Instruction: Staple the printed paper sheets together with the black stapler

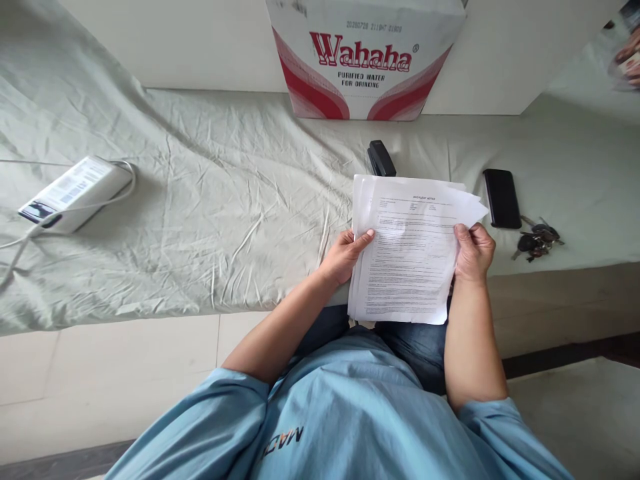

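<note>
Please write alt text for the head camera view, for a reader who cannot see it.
A person's left hand and right hand hold a stack of printed white paper sheets over a wrinkled pale green cloth. Behind lie a black stapler, black phone, bunch of keys and red-and-white Wahaha cardboard box.

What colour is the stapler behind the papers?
Black. The stapler shows best in the head view, just beyond the papers.

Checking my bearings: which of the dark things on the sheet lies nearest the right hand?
The bunch of keys, just right of the right hand; the phone and stapler lie farther back.
</note>
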`<action>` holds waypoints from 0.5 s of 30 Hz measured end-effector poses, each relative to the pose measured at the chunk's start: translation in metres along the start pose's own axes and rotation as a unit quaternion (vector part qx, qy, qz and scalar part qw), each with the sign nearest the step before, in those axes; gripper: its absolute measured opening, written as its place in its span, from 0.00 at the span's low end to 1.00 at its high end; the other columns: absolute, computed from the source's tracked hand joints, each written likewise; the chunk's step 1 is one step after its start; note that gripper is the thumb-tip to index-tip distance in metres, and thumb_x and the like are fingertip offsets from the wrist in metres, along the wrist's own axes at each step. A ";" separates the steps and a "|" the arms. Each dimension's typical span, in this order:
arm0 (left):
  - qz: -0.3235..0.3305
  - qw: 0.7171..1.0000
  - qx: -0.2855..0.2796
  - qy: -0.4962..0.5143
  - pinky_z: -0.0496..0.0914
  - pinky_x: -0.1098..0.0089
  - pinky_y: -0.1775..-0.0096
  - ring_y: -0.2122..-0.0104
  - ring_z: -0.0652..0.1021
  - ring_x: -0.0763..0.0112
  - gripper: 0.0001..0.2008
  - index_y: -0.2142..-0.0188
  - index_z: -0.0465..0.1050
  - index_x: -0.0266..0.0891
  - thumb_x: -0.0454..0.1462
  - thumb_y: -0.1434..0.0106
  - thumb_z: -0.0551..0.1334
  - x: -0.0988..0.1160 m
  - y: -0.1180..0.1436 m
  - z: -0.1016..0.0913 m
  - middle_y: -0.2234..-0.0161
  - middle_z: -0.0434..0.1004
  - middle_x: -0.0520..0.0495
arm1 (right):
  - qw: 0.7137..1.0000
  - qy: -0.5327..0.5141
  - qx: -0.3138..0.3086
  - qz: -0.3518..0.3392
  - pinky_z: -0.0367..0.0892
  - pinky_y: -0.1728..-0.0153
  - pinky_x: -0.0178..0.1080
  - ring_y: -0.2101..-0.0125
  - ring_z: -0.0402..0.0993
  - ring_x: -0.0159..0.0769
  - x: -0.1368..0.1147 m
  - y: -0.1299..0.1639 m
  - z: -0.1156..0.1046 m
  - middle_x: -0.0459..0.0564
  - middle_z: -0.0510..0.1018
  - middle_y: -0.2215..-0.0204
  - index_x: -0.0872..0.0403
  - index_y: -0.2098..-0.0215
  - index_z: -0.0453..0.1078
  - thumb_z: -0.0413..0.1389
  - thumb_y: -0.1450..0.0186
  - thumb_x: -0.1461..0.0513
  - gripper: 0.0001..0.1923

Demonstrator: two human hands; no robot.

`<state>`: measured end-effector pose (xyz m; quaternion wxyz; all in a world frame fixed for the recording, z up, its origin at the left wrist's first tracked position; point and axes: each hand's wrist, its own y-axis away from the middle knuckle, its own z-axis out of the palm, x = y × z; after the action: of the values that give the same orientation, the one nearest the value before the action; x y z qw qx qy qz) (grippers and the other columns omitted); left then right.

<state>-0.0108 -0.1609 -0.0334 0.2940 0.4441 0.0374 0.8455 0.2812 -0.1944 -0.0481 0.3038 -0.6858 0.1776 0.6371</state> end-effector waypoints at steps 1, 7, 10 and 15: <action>-0.001 1.000 0.001 0.000 0.80 0.54 0.51 0.56 0.88 0.49 0.26 0.61 0.84 0.38 0.57 0.44 0.81 0.000 0.000 0.000 0.62 0.89 0.40 | 1.000 -0.003 0.002 -0.002 0.74 0.64 0.41 0.70 0.73 0.34 0.000 0.000 -0.001 0.42 0.77 0.73 0.50 0.71 0.76 0.76 0.46 0.43 0.24; 0.001 1.000 0.017 0.008 0.81 0.54 0.51 0.56 0.88 0.49 0.28 0.62 0.83 0.39 0.60 0.43 0.78 0.000 -0.001 0.002 0.64 0.88 0.42 | 0.999 -0.008 0.026 -0.019 0.71 0.65 0.38 0.72 0.71 0.31 0.002 -0.003 -0.002 0.41 0.77 0.74 0.50 0.68 0.79 0.77 0.47 0.44 0.23; 0.015 0.999 0.029 0.011 0.81 0.53 0.49 0.54 0.88 0.49 0.28 0.60 0.83 0.39 0.61 0.42 0.78 0.000 0.000 0.003 0.62 0.88 0.43 | 0.999 -0.015 0.034 -0.025 0.70 0.66 0.37 0.72 0.70 0.31 0.003 -0.004 -0.002 0.41 0.78 0.74 0.50 0.68 0.79 0.77 0.47 0.44 0.23; 0.021 0.999 0.018 0.025 0.80 0.51 0.45 0.48 0.86 0.45 0.28 0.58 0.84 0.40 0.59 0.43 0.79 0.001 0.000 0.005 0.60 0.89 0.42 | 0.999 -0.021 0.035 -0.028 0.70 0.66 0.37 0.72 0.70 0.31 0.004 -0.004 -0.003 0.41 0.78 0.74 0.50 0.68 0.80 0.77 0.46 0.46 0.21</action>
<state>-0.0076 -0.1613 -0.0292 0.2668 0.4291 0.0508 0.8614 0.2865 -0.1923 -0.0515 0.3487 -0.6659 0.1744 0.6360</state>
